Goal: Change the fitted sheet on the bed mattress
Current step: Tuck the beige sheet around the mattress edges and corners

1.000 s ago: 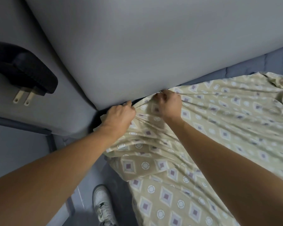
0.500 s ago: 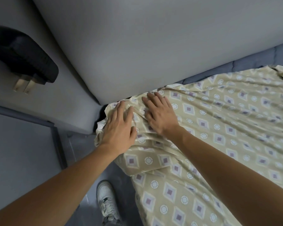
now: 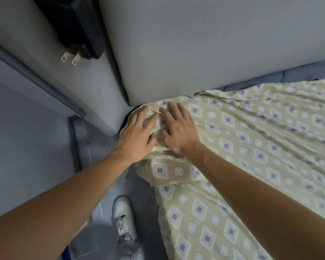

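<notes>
Pale grey padded headboard (image 3: 204,44) upright, w/ black two-prong plug adapter (image 3: 77,29) left of it. Grey tiled floor (image 3: 26,147) below; dim light.

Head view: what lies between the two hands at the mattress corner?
Only a bunched fold of the beige diamond-patterned fitted sheet, between the left hand and the right hand, seen in the head view.

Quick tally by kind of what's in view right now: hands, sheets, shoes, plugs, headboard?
Hands: 2, the left hand and the right hand, both flat on the sheet
Patterned sheet: 1
White shoe: 1
Black plug with two prongs: 1
Grey headboard: 1
Total: 6
</notes>
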`<state>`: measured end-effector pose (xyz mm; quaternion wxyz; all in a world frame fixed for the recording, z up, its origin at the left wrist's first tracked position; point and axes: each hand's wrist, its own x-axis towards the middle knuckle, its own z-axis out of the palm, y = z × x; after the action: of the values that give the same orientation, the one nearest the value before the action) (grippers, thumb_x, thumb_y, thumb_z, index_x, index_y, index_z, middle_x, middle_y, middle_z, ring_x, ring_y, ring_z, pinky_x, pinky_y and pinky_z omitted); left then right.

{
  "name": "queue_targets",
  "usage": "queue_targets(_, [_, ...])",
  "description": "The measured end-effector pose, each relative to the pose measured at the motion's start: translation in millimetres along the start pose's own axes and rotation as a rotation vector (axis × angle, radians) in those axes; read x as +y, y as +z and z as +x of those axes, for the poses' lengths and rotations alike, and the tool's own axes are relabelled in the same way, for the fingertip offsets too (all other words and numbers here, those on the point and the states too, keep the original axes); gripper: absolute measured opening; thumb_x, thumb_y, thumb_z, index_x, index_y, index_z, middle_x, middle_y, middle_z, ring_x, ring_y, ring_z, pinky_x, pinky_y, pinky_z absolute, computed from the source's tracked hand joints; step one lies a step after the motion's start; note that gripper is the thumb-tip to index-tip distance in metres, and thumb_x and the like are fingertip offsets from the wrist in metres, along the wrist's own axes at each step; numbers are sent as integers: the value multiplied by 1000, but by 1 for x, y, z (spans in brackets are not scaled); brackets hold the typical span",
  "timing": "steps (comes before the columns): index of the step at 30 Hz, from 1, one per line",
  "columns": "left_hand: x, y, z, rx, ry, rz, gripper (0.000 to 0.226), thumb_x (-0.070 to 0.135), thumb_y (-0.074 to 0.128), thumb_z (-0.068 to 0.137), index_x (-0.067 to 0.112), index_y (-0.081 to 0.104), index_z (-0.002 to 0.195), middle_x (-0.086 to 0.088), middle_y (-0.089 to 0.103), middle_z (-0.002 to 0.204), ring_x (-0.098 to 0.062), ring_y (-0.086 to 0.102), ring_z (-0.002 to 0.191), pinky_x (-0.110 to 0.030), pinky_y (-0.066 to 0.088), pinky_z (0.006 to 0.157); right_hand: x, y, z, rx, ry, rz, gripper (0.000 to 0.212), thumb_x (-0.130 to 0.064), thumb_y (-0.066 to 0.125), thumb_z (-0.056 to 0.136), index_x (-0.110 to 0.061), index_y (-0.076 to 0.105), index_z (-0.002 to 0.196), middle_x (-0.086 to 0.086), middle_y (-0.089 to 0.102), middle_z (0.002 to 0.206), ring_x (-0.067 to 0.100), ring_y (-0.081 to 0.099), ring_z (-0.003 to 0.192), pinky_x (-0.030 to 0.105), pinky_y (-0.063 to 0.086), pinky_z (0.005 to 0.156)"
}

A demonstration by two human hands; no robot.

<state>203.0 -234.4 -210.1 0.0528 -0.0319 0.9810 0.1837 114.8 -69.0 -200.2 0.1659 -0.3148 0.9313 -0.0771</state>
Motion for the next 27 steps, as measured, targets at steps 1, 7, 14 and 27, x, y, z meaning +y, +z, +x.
queue_targets(1, [-2, -2, -10, 13, 6, -17, 64, 33, 53, 95, 16, 43, 156, -16, 27, 166, -35, 27, 153, -47, 31, 125, -8, 6, -9, 1, -49, 6, 79, -54, 24, 93, -22, 29, 165, 10, 20, 173, 35, 11, 161, 54, 14, 129])
queue_targets(7, [-11, -5, -90, 129, -86, -83, 42, 16, 62, 92, 12, 57, 134, -6, 46, 146, -29, 51, 127, -48, 50, 97, -36, 37, -37, 74, -274, -39, 56, -35, 47, 105, -27, 41, 160, 7, 28, 172, 32, 17, 160, 54, 18, 128])
queue_targets(14, [-31, 39, -158, 152, -485, -258, 42, 12, 67, 89, 9, 61, 131, -15, 56, 126, -40, 56, 120, -55, 50, 97, -52, 53, -41, -33, -175, -255, 52, -57, 43, 102, -42, 45, 151, 2, -13, 176, 28, -20, 161, 57, -6, 129])
queue_targets(27, [-55, 129, -121, 133, -601, -702, 48, 36, 66, 97, 24, 51, 141, -5, 61, 139, -30, 58, 128, -47, 49, 103, -82, 82, -29, 101, 6, -439, 54, -48, 63, 78, -39, 67, 131, 13, -6, 175, 37, -10, 161, 67, 1, 125])
